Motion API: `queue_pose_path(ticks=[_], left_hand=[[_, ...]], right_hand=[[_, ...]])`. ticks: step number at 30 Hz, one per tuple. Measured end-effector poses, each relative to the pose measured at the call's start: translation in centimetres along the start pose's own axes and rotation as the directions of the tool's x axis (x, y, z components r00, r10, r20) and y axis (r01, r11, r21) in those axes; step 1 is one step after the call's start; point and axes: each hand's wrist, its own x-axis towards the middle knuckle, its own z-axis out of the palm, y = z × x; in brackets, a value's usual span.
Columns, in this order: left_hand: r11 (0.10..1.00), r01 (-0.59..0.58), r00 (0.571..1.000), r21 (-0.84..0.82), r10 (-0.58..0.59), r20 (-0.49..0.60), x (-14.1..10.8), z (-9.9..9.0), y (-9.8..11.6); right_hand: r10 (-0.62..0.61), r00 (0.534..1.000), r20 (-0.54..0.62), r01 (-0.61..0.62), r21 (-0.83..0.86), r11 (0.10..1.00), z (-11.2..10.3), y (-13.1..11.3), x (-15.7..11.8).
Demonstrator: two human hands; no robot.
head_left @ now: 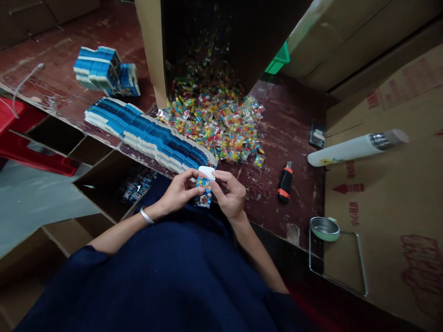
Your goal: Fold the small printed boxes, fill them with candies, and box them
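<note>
Between both hands is a small blue printed candy box [204,196], its white top flap raised. My left hand [182,191] pinches the box's left side with thumb and fingers. On the other side, my right hand [229,192] grips the box near the flap. Just beyond the hands, a long row of flattened blue boxes [145,131] lies along the table edge. Behind that row spreads a heap of small clear packets of colourful candies [214,124], spilling from a dark opening. Whether anything is inside the held box cannot be seen.
A black and orange box cutter [285,184] lies at right. Past it stand a white bottle [346,150] and a small metal bowl [324,228]. Stacked blue boxes [98,67] sit at the back left. Below the table edge, a carton [100,184] holds filled-looking small blue boxes.
</note>
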Motion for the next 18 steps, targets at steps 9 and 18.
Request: queue_pose_path(ticks=[9,18], left_hand=[[1.000,-0.011,1.000,-0.029,0.010,-0.013,0.1,-0.1,-0.4],[0.995,-0.097,0.989,-0.022,0.094,-0.117,-0.3,-0.3,-0.5]], right_hand=[[0.028,0.999,-0.040,-0.026,0.036,0.999,1.1,-0.2,0.4],[0.200,0.979,0.035,-0.200,0.322,0.925,1.7,-2.0,1.4]])
